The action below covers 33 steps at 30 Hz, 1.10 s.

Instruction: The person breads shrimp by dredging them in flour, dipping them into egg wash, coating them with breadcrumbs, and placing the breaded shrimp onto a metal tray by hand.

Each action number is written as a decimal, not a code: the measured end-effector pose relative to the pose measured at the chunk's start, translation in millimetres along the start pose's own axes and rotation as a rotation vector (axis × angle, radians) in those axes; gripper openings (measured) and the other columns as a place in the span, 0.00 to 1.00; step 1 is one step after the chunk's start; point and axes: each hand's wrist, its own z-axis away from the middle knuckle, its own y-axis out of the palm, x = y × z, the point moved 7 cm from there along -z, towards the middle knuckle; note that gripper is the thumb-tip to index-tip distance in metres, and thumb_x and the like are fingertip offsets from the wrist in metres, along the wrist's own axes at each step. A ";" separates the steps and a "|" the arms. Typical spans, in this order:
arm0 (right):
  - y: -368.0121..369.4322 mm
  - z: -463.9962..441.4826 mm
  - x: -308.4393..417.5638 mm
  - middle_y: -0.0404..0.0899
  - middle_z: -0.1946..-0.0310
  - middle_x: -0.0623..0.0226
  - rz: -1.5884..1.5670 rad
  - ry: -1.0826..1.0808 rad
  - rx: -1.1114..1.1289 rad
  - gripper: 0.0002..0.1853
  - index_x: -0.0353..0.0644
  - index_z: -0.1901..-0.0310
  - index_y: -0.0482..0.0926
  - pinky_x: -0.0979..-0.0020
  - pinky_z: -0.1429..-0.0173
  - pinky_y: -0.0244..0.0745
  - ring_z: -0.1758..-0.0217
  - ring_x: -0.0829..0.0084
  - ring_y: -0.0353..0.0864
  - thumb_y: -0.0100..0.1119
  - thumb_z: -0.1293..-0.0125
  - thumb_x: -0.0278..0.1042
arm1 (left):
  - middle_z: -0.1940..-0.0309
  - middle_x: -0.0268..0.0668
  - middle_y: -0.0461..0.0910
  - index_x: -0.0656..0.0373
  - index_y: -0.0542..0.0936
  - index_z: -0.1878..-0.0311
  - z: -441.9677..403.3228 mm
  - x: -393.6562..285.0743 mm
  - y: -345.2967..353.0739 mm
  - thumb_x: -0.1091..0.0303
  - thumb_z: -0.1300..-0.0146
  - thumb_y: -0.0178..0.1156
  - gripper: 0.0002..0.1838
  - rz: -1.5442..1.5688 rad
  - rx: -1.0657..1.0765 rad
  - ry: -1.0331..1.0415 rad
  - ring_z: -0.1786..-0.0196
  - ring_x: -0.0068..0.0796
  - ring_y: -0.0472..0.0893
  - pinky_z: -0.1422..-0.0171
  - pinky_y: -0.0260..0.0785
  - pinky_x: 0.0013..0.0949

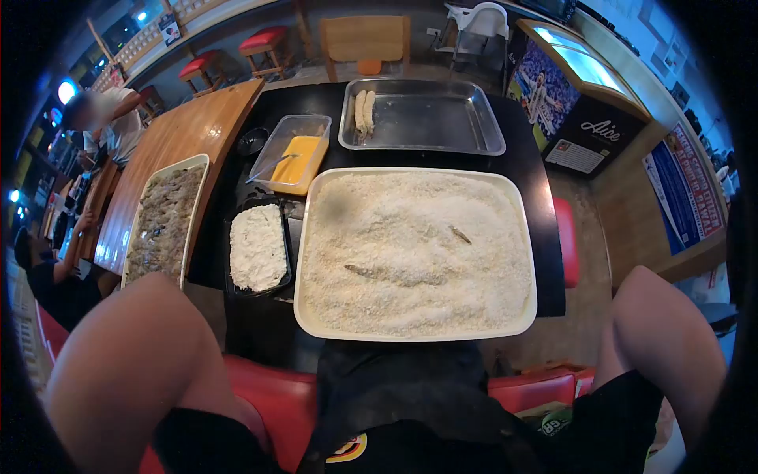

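Neither of my hands is in view; only my bent elbows show at the lower left and lower right. Right in front of me stands a large cream tray [521,316] of pale breadcrumbs [418,205]. Two tail tips, apparently of shrimp, stick out: one tail [460,235] at the right and another tail [359,272] left of centre. Behind it, a metal tray [442,130] has a few long crumbed pieces [365,112] at its left end. A clear container [268,142] of yellow liquid [300,164] holds a utensil [272,167]. Beside the crumbs sits a black tray of white flour [258,247].
A long tray of greyish food [167,217], perhaps raw shrimp, rests on the wooden table [189,130] at left. A small dark bowl [253,141] sits near the clear container. Red stools [263,39] and a freezer [580,103] stand beyond. Other people are at the far left.
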 end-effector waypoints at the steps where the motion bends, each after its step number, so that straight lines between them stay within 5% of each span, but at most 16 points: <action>1: -0.7 1.2 -1.3 0.79 0.45 0.55 -0.001 0.009 -0.006 0.17 0.39 0.46 0.80 0.62 0.33 0.66 0.41 0.61 0.77 0.60 0.33 0.37 | 0.34 0.50 0.69 0.60 0.69 0.32 0.3 -0.1 -0.1 0.67 0.32 0.59 0.26 -0.005 0.012 -0.005 0.31 0.42 0.69 0.28 0.62 0.43; 33: -11.3 32.5 -22.6 0.77 0.44 0.54 0.033 0.110 -0.178 0.19 0.36 0.44 0.78 0.62 0.32 0.66 0.37 0.62 0.74 0.60 0.34 0.37 | 0.36 0.46 0.71 0.60 0.71 0.35 9.4 -2.8 -6.8 0.64 0.34 0.61 0.25 0.029 0.076 -0.099 0.33 0.39 0.70 0.30 0.63 0.41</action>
